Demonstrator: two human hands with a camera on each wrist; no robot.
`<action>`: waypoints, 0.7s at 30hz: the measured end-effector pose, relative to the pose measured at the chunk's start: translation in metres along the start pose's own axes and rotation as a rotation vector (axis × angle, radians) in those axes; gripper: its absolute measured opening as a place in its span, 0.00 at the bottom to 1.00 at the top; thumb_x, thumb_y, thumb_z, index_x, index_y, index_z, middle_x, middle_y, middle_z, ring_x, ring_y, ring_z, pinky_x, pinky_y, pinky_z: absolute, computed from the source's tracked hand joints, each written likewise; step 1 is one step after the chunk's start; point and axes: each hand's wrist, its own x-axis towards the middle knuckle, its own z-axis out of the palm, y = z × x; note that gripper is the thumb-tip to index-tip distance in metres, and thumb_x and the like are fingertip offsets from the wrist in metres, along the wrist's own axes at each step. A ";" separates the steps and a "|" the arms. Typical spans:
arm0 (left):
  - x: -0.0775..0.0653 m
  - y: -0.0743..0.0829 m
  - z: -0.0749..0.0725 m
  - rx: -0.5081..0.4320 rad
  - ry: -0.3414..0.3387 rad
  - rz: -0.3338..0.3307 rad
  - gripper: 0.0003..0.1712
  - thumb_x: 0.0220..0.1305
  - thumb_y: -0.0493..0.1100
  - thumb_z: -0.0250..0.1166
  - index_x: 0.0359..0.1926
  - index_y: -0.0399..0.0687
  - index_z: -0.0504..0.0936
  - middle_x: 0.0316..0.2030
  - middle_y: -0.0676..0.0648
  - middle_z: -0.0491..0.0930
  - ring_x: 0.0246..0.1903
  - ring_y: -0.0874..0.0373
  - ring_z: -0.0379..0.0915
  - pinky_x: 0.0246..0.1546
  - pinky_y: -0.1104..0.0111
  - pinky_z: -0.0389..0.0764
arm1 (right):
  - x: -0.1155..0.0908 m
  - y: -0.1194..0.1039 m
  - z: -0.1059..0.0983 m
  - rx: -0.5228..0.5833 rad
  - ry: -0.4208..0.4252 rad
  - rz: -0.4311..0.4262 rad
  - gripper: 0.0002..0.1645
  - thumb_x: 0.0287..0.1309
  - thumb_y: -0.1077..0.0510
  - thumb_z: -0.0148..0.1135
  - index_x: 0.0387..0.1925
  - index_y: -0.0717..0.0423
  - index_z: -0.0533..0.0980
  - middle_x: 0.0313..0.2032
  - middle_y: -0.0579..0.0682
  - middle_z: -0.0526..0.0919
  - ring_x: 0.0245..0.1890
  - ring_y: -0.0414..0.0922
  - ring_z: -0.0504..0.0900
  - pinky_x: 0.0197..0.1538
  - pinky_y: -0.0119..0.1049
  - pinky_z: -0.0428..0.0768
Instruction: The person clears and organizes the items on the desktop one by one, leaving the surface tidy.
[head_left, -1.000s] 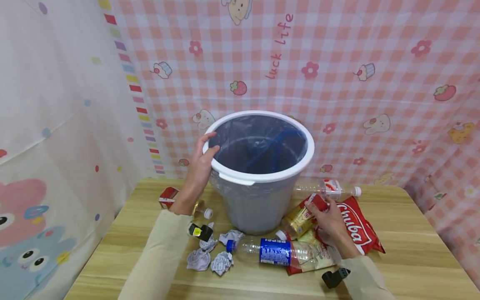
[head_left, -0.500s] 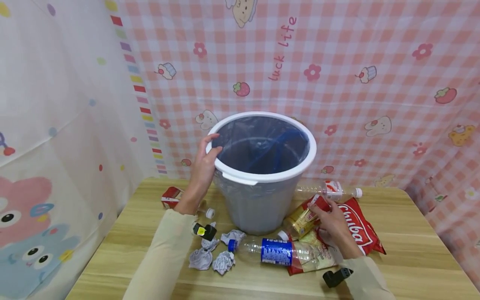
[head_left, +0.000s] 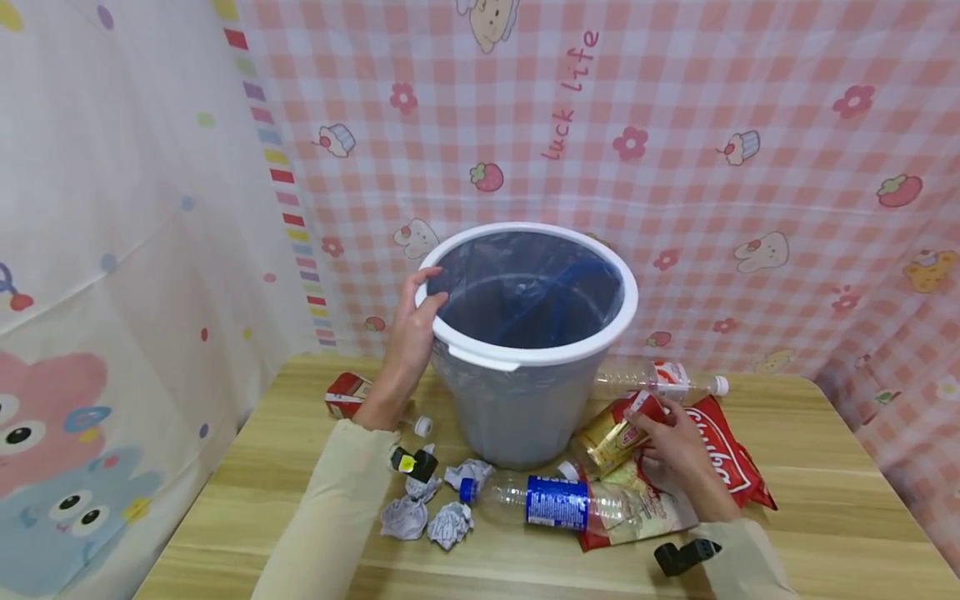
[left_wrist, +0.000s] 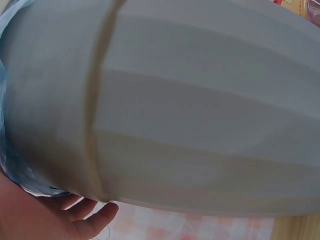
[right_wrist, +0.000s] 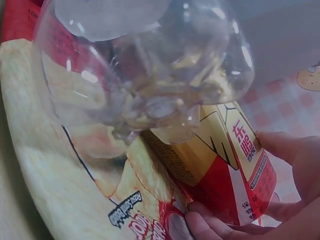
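Note:
My left hand (head_left: 408, 346) grips the left rim of a grey trash can (head_left: 517, 417), with the thumb inside over the clear liner. In the left wrist view, fingers (left_wrist: 97, 220) curl by the can's wall (left_wrist: 200, 110). My right hand (head_left: 678, 450) pinches the red end of a gold and red drink carton (right_wrist: 225, 165), thumb on one side and fingers on the other. The carton lies tilted over chip bags, beside the can. In front of it, a clear bottle with a blue label (head_left: 557, 502) lies on its side and overlaps a pale chip bag (right_wrist: 55, 150).
Several crumpled paper balls (head_left: 450, 525) lie left of the blue-label bottle. A red Chuba bag (head_left: 723, 454) is under and beside my right hand. Behind the can lies another clear bottle (head_left: 671, 379). A red box (head_left: 347, 395) and a white-capped bottle (head_left: 423, 426) are near my left forearm.
The head view has shifted slightly, so everything appears a little farther right. Both hands keep their holds, the left on the trash can and the right on the drink carton.

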 end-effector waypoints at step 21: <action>-0.001 0.001 -0.001 0.005 -0.001 0.002 0.23 0.72 0.41 0.51 0.65 0.47 0.68 0.71 0.47 0.61 0.68 0.54 0.60 0.69 0.60 0.61 | -0.010 -0.008 -0.012 -0.048 -0.027 -0.016 0.52 0.63 0.41 0.64 0.78 0.34 0.44 0.74 0.65 0.54 0.58 0.52 0.72 0.51 0.39 0.78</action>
